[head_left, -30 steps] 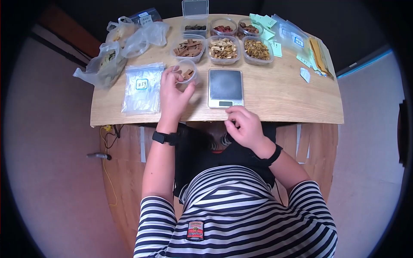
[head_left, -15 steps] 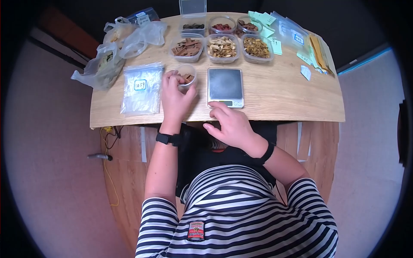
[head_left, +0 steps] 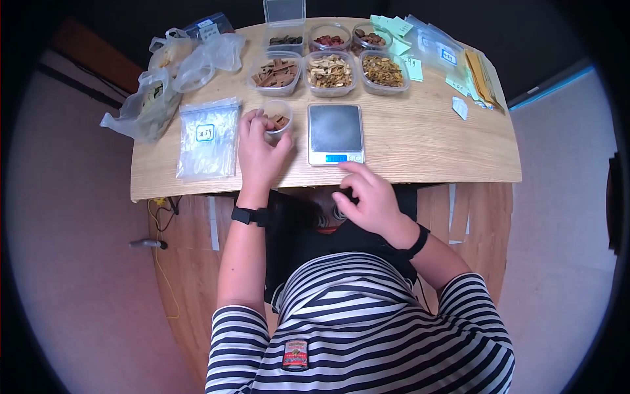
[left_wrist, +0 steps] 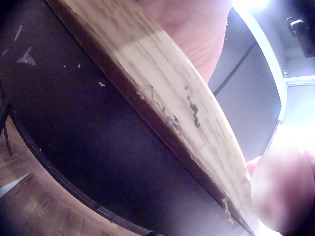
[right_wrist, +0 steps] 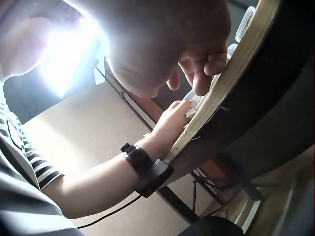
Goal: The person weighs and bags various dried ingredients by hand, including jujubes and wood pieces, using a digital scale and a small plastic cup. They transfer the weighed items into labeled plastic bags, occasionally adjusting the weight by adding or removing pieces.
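Note:
My left hand grips a small clear plastic cup at its near left side, thumb and fingers around it. Brown bark pieces lie inside, partly hidden by the fingers. To the right of the cup is a flat digital kitchen scale, nothing on its dark plate and its display glowing blue. My right hand hovers at the table's front edge, fingers loosely bent and holding nothing, one fingertip right by the scale's front edge. In the right wrist view, that hand hangs close above the table edge.
Behind stand tubs of bark, pale slices, yellow-brown pieces, red fruit and more dried goods. A labelled zip bag lies left, beside tied plastic bags. Green notes and envelopes lie right.
The scale's display has gone from dark to lit blue. My right hand reached left along the scale's front, then drew back right. The left hand stays at the cup.

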The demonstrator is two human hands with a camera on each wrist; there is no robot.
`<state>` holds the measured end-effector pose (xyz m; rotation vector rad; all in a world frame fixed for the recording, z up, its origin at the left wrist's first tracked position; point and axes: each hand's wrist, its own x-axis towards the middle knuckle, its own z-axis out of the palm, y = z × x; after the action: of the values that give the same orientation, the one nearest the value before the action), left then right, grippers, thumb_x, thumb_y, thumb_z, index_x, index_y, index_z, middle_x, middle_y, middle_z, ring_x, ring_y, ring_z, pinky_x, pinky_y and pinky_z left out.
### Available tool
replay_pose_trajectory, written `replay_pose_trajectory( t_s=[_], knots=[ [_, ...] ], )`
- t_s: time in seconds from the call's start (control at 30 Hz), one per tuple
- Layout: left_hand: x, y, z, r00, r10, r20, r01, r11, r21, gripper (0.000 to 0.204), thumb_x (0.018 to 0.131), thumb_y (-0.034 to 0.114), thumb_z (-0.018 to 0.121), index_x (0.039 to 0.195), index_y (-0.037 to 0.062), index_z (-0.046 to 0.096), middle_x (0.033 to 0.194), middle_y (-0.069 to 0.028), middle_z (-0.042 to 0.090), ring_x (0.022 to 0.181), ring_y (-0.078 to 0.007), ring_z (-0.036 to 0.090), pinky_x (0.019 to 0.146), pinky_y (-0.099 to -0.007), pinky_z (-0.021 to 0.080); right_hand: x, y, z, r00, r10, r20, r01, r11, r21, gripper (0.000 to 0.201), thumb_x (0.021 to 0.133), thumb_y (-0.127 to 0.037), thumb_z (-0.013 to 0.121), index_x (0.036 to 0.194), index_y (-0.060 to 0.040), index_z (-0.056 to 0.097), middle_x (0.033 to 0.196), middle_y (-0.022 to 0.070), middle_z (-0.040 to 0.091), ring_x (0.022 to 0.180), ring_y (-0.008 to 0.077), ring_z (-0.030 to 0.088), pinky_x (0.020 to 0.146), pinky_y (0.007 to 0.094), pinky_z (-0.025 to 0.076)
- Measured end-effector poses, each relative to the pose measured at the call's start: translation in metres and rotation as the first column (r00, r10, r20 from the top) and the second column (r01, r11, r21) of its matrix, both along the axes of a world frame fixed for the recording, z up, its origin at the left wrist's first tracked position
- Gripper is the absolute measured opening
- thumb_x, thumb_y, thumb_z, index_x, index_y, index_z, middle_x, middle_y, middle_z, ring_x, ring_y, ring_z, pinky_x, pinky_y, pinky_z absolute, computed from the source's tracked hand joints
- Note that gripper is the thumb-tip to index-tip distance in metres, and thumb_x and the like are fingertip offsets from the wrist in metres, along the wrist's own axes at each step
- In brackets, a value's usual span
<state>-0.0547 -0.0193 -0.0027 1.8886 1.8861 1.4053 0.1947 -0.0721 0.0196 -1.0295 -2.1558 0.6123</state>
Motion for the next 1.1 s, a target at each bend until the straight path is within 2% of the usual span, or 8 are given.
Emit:
replay_pose_trajectory(
  t_s=[0.07, 0.13, 0.37, 0.47, 0.57, 0.87, 0.93, 1.1],
  knots=[
    [0.000, 0.000, 0.001, 1.000, 0.001, -0.006, -0.001, 1.000, -0.004, 0.031, 0.078, 0.013, 0.079, 0.094, 0.0028, 0.055, 0.122, -0.0223, 0.054, 0.123, -0.0405, 0.056, 0.100, -0.0467, 0.047, 0.012, 0.004, -0.002, 0.998, -0.068, -0.017, 0.069, 0.997, 0.041, 0.022, 0.083, -0.021, 0.075, 0.088, -0.0041, 0.062, 0.116, 0.0145, 0.068, 0.077, 0.0284, 0.068, 0.067, 0.0371, 0.055],
    [0.000, 0.000, 0.003, 1.000, -0.010, -0.011, 0.010, 1.000, -0.004, 0.031, 0.078, 0.013, 0.079, 0.095, 0.0031, 0.055, 0.122, -0.0218, 0.055, 0.123, -0.0397, 0.056, 0.099, -0.0464, 0.047, 0.021, 0.005, 0.000, 0.994, -0.111, 0.021, 0.112, 0.993, -0.044, 0.023, 0.083, -0.021, 0.076, 0.089, -0.0038, 0.062, 0.115, 0.0148, 0.068, 0.076, 0.0281, 0.067, 0.067, 0.0364, 0.054],
    [0.000, 0.000, 0.004, 1.000, -0.003, -0.019, 0.003, 1.000, -0.012, 0.030, 0.078, 0.013, 0.079, 0.095, 0.0030, 0.056, 0.122, -0.0211, 0.057, 0.122, -0.0383, 0.057, 0.099, -0.0446, 0.047, 0.022, 0.011, -0.002, 0.993, -0.103, 0.055, 0.101, 0.994, 0.040, 0.024, 0.084, -0.023, 0.075, 0.088, -0.0037, 0.062, 0.114, 0.0139, 0.068, 0.077, 0.0279, 0.067, 0.067, 0.0364, 0.054],
    [0.001, 0.000, 0.005, 1.000, -0.002, -0.004, 0.002, 1.000, -0.029, 0.030, 0.078, 0.013, 0.079, 0.094, 0.0028, 0.056, 0.122, -0.0208, 0.057, 0.122, -0.0384, 0.057, 0.098, -0.0444, 0.048, 0.020, 0.014, -0.002, 0.995, -0.088, 0.048, 0.083, 0.992, 0.092, 0.024, 0.083, -0.019, 0.077, 0.086, -0.0021, 0.060, 0.114, 0.0143, 0.068, 0.068, 0.0246, 0.064, 0.060, 0.0328, 0.052],
    [0.002, 0.000, 0.005, 1.000, -0.006, 0.001, 0.006, 1.000, -0.026, 0.030, 0.078, 0.013, 0.079, 0.094, 0.0027, 0.056, 0.122, -0.0205, 0.058, 0.122, -0.0384, 0.057, 0.098, -0.0445, 0.048, 0.017, 0.014, 0.001, 0.992, -0.089, 0.086, 0.074, 0.985, 0.158, 0.026, 0.083, -0.022, 0.077, 0.086, -0.0026, 0.060, 0.111, 0.0145, 0.068, 0.077, 0.0284, 0.067, 0.065, 0.0356, 0.054],
    [0.001, 0.000, 0.004, 1.000, -0.008, -0.007, 0.008, 1.000, -0.017, 0.030, 0.078, 0.013, 0.079, 0.094, 0.0023, 0.056, 0.120, -0.0205, 0.058, 0.123, -0.0386, 0.057, 0.098, -0.0445, 0.048, 0.015, 0.008, -0.002, 0.992, -0.078, 0.101, 0.079, 0.997, -0.001, 0.025, 0.082, -0.021, 0.077, 0.085, -0.0036, 0.059, 0.114, 0.0157, 0.067, 0.083, 0.0314, 0.068, 0.070, 0.0371, 0.055],
    [0.001, 0.000, 0.003, 1.000, -0.006, -0.011, 0.006, 1.000, -0.006, 0.030, 0.078, 0.013, 0.079, 0.093, 0.0020, 0.056, 0.119, -0.0207, 0.058, 0.123, -0.0386, 0.057, 0.098, -0.0446, 0.048, 0.008, 0.005, -0.006, 1.000, -0.006, 0.014, 0.004, 0.991, 0.131, 0.026, 0.083, -0.025, 0.076, 0.083, -0.0046, 0.061, 0.115, 0.0134, 0.067, 0.080, 0.0284, 0.067, 0.069, 0.0380, 0.054],
    [0.001, 0.001, 0.003, 1.000, -0.012, -0.011, 0.012, 1.000, -0.004, 0.030, 0.078, 0.014, 0.079, 0.093, 0.0018, 0.056, 0.118, -0.0209, 0.058, 0.122, -0.0387, 0.057, 0.098, -0.0445, 0.047, -0.013, 0.001, -0.004, 0.999, 0.024, 0.028, -0.027, 0.993, 0.118, 0.026, 0.083, -0.027, 0.076, 0.083, -0.0051, 0.062, 0.120, 0.0122, 0.065, 0.083, 0.0273, 0.068, 0.072, 0.0379, 0.055]
  ],
)
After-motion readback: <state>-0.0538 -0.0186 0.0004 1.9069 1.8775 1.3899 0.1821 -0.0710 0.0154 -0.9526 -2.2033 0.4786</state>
